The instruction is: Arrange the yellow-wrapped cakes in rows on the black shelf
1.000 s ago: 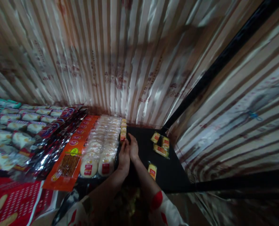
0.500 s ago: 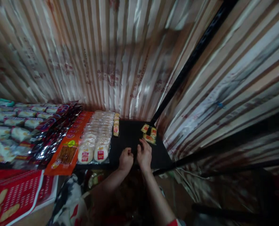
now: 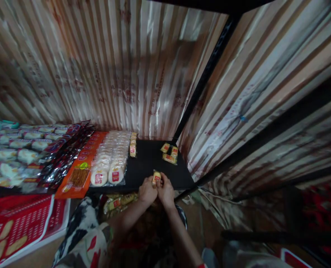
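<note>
both hands (image 3: 148,191) (image 3: 166,191) curled around yellow packet (image 3: 156,176)

A black shelf (image 3: 148,163) carries three small yellow packets (image 3: 170,159) grouped close to its back right corner, and, farther left, a short row of yellow packets (image 3: 132,150) runs forward from the back edge. Beside that row, two columns of round white crackers (image 3: 116,175) reach from back to front, and next comes an orange bag (image 3: 83,171) whose near end juts past the front edge. Dark glossy packs (image 3: 60,160) and pale wrapped packs (image 3: 28,155) cover the left part, with teal packets (image 3: 3,123) toward the back edge.
</note>
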A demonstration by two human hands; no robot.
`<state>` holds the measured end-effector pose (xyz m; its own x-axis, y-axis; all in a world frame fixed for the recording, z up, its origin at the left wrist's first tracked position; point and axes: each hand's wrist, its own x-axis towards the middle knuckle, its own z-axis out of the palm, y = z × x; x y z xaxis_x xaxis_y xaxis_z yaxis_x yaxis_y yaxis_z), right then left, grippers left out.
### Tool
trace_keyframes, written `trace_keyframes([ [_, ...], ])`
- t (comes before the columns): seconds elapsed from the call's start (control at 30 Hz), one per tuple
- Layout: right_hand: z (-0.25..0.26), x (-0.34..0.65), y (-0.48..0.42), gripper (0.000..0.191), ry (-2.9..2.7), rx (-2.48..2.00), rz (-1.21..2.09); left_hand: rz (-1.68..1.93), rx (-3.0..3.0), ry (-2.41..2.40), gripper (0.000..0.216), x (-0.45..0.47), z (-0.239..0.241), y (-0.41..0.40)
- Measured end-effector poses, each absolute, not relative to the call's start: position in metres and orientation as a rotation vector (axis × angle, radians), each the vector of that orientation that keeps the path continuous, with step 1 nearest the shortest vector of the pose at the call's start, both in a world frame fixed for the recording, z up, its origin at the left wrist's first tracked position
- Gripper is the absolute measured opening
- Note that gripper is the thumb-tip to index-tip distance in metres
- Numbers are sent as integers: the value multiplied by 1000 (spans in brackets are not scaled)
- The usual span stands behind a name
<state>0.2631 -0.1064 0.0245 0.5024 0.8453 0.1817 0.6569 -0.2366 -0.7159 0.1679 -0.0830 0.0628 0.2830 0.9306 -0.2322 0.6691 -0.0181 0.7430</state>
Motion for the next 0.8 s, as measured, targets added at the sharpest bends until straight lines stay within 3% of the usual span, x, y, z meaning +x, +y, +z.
trace_keyframes([
  [0.23,34,252,-117,36,-1329,-1980,412,518,1653,1568,39,153,65,-89],
  [0.43,49,255,-118,33,-1544,-1952,149,485,1790,1500,35,134,74,-82],
  [0.67,65,253,-105,35,-1873,-1715,550,428,2006,1403,25,113,96,-67],
  [0.8,69,250,-91,31,-1823,-1712,585,485,2033,1375,30,109,106,-57],
])
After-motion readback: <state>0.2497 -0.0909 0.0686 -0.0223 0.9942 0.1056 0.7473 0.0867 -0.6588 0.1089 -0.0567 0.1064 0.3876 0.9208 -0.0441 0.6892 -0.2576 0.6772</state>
